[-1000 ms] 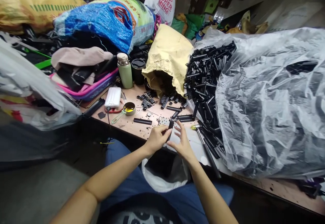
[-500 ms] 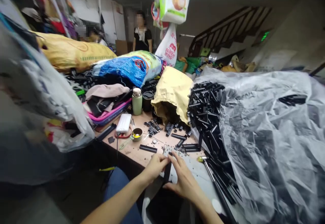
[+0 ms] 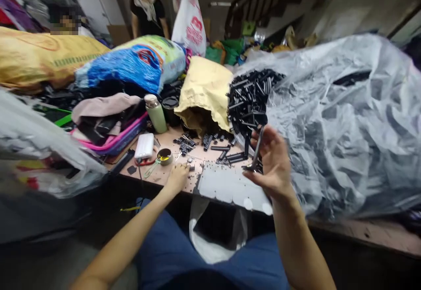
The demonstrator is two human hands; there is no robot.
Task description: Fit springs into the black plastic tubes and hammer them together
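A person seated at a cluttered wooden workbench (image 3: 171,177) raises the right hand (image 3: 271,162) above a white perforated sheet (image 3: 230,187) lying at the bench's near edge, the fingers curled and pinching a slim black strip (image 3: 257,148) that stands nearly upright in the palm. The left hand (image 3: 177,178) rests just left of that sheet, knuckles up and fingers bent down onto the benchtop among tiny loose parts; whether it pinches one cannot be told. Beyond the sheet lie a few loose black bars (image 3: 226,152) and dark coiled pieces spilled at the mouth of a tan paper sack (image 3: 204,90). To the right of the sheet, a heap of black tubes (image 3: 251,97) pours from a large clear plastic bag (image 3: 338,119). Left of the sheet sit a small tin of yellow liquid (image 3: 164,155), a white power bank (image 3: 144,145) and a pale green flask (image 3: 155,113), with a pink tray (image 3: 121,132) of folded cloth beside them. Farther back stand blue and yellow woven sacks, and another person in a dark top (image 3: 148,13).
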